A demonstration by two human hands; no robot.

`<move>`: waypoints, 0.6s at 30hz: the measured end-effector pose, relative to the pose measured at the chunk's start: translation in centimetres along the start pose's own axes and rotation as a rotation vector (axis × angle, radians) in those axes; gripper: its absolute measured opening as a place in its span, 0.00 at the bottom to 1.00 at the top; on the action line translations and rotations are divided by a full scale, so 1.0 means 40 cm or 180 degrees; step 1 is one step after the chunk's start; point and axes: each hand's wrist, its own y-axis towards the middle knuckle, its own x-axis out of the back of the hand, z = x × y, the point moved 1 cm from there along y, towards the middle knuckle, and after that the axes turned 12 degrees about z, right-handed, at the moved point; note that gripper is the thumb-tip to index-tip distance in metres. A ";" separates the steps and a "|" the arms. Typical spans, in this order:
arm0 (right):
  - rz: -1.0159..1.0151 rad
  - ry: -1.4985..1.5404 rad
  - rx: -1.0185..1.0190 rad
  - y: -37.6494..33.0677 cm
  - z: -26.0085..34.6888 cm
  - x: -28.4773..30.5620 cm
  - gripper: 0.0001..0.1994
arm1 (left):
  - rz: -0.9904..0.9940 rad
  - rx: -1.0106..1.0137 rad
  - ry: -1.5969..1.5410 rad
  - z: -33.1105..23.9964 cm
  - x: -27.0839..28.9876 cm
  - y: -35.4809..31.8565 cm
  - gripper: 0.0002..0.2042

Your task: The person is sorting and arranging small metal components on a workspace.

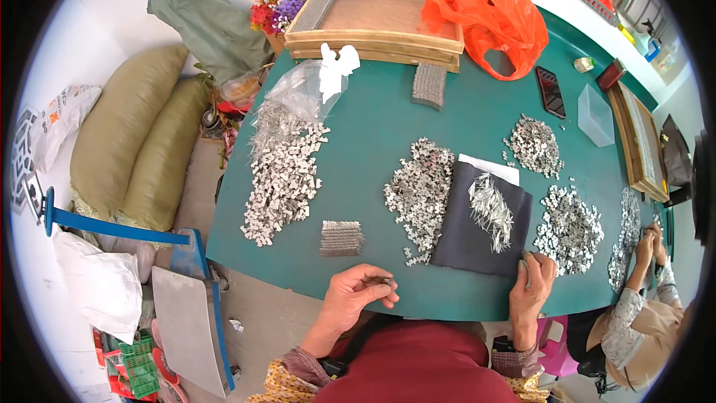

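Note:
My left hand [356, 292] is at the table's front edge, thumb and fingers pinching a small dark metal piece [383, 281]. My right hand [532, 282] is at the lower right corner of a dark cloth [466, 235], its fingers curled together; anything in them is too small to make out. Thin silvery pins [490, 213] lie on the cloth. Left of it spreads a heap of small grey metal pieces [420, 198], and to its right another heap [569, 231]. A small block of joined metal rows [341, 239] lies beyond my left hand.
A long metal-piece heap [283, 186] spreads below a clear plastic bag [302, 93]. Farther back are wooden trays [373, 48], an orange bag [492, 15], a phone [550, 92] and a clear box [595, 117]. Another person's hands [650, 246] work at the right.

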 end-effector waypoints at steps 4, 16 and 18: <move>0.0166 0.0291 0.0479 0.023 0.112 -0.004 0.10 | 0.0026 -0.0010 -0.0052 -0.004 0.000 -0.006 0.08; 0.1158 0.0129 0.1591 0.113 0.364 -0.133 0.07 | -0.0037 0.0083 -0.0227 -0.016 -0.004 -0.014 0.03; 0.1051 0.0051 0.1708 0.114 0.378 -0.143 0.07 | -0.0006 0.0122 -0.0248 -0.020 -0.004 -0.017 0.03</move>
